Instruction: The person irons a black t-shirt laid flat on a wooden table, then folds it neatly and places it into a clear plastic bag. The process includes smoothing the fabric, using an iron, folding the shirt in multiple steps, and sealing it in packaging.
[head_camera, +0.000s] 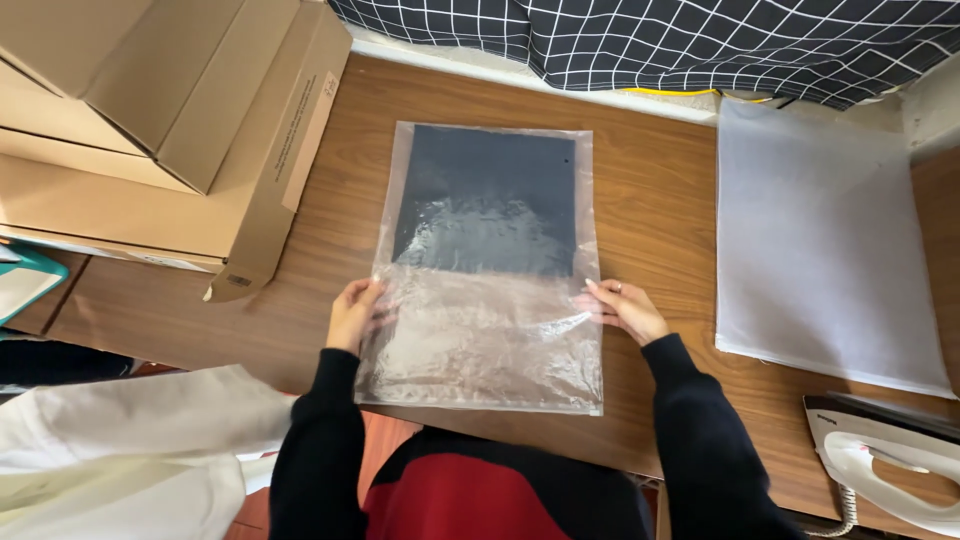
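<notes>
Both hands, left at nine o'clock and right at three, press flat, open-palmed, on the clear plastic bag holding a dark folded garment.

Cardboard boxes, white sheets and an iron lie around.
</notes>
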